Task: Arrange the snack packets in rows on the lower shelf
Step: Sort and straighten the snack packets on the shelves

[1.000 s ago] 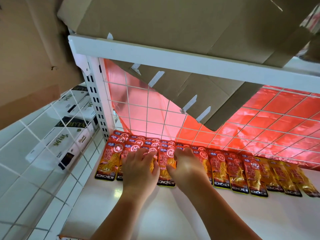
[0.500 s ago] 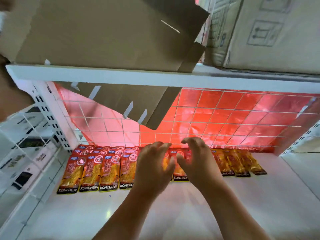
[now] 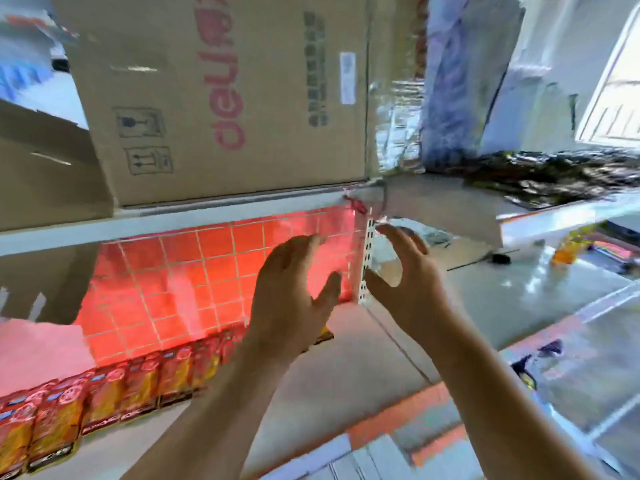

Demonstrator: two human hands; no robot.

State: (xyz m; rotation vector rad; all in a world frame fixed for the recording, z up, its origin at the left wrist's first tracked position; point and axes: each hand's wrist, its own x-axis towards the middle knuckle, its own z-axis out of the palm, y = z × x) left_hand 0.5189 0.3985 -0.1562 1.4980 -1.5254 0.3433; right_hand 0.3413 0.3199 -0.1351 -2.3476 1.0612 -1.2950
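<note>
Head view, much of it smeared by motion. The snack packets (image 3: 104,393), red and yellow, lie side by side in a row along the back edge of the lower shelf (image 3: 346,382), running from the picture's left edge toward the middle. About seven fronts can be made out, but the blur allows no firm count. The left forearm crosses over the row's right end and hides it. One dark-and-yellow packet corner (image 3: 323,336) peeks out just right of the left wrist, near the shelf's back right corner.

Two hands are raised above the shelf, apart from the packets and from each other. The left hand (image 3: 291,296) is slack, fingers loosely spread, grasping nothing, in front of the red backing (image 3: 166,282) behind a white wire grid. The right hand (image 3: 405,282) has its fingers gently curved and released, thumb apart, also empty. It covers part of the one white perforated upright (image 3: 367,251) at the back right corner.

The upper shelf (image 3: 173,225) spans overhead. Two cardboard boxes stand on it: one with red lettering (image 3: 225,98), and a plain one (image 3: 45,174) touching its left side. Right of them are a silvery foil bag (image 3: 394,126) and a heap of dark glossy packets (image 3: 554,174), too blurred to count.
</note>
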